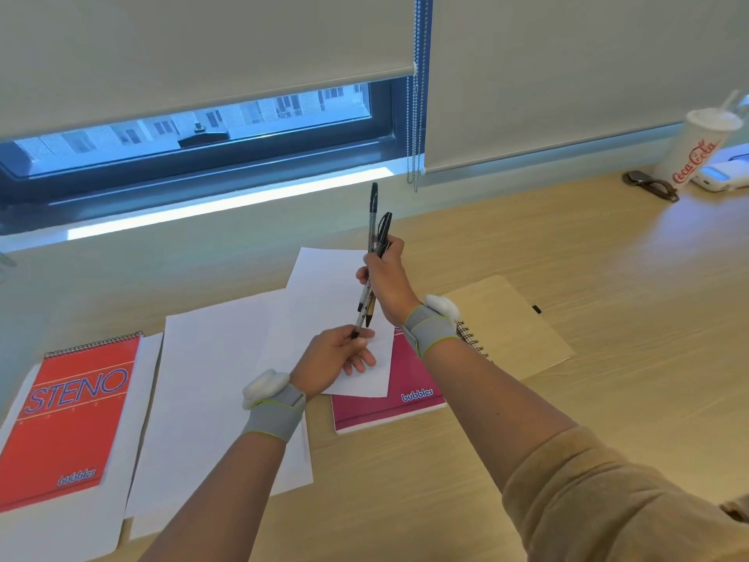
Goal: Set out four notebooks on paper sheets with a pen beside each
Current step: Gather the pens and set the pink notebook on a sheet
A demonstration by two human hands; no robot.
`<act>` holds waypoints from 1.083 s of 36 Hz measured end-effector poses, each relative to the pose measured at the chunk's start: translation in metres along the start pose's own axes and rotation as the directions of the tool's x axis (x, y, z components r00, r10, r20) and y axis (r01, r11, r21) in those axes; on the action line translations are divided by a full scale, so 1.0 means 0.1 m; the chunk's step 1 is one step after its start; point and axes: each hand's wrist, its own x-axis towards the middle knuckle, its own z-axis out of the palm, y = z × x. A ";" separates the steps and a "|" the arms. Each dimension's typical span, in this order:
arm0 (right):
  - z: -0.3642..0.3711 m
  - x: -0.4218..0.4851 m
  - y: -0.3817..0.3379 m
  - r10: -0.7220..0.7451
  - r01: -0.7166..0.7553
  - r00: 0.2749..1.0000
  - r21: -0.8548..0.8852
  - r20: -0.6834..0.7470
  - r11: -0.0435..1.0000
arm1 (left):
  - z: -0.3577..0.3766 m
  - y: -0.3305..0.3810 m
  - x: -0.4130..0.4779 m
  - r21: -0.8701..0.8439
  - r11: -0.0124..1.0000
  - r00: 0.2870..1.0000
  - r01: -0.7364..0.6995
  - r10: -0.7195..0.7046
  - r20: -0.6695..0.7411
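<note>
My right hand [387, 279] holds a bundle of pens [373, 233] upright above the table. My left hand [336, 354] pinches the lower tip of one of those pens. A red STENO notebook [69, 419] lies on a paper sheet [117, 517] at the left. A bare paper sheet [215, 383] lies in the middle, and another sheet [324, 285] overlaps it and partly covers a magenta notebook [389, 403]. A tan spiral notebook [510, 322] lies to the right, partly hidden by my right wrist.
The wooden table [567, 379] runs along a window with lowered blinds. At the far right stand a Coca-Cola cup [695, 150], a white device [725, 172] and a dark strap-like object [650, 184]. A bead chain [415, 115] hangs by the window.
</note>
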 end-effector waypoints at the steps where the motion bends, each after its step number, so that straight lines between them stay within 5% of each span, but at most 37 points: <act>1: 0.00 -0.01 0.00 -0.003 0.003 1.000 0.006 0.002 1.000 | -0.01 -0.01 0.01 -0.006 1.000 1.000 -0.003 0.003 -0.016; 10: 0.05 -0.12 0.15 0.014 -0.013 1.000 0.021 -0.019 1.000 | -0.01 0.01 0.04 -0.073 0.996 0.996 -0.051 0.046 -0.072; 26: 0.06 -0.11 0.30 0.120 -0.117 0.984 -0.030 0.133 0.993 | -0.39 -0.01 0.13 0.176 0.982 0.989 0.067 -0.042 -0.139; 32: 0.05 -0.11 0.27 0.142 -0.120 0.971 -0.120 0.192 0.985 | -0.46 0.02 0.13 0.088 0.996 0.993 0.023 -0.012 -0.120; 39: 0.09 -0.27 0.27 0.221 -0.054 0.865 -0.353 0.451 0.934 | -0.44 0.11 0.20 -0.177 0.984 0.947 0.019 -0.074 -0.312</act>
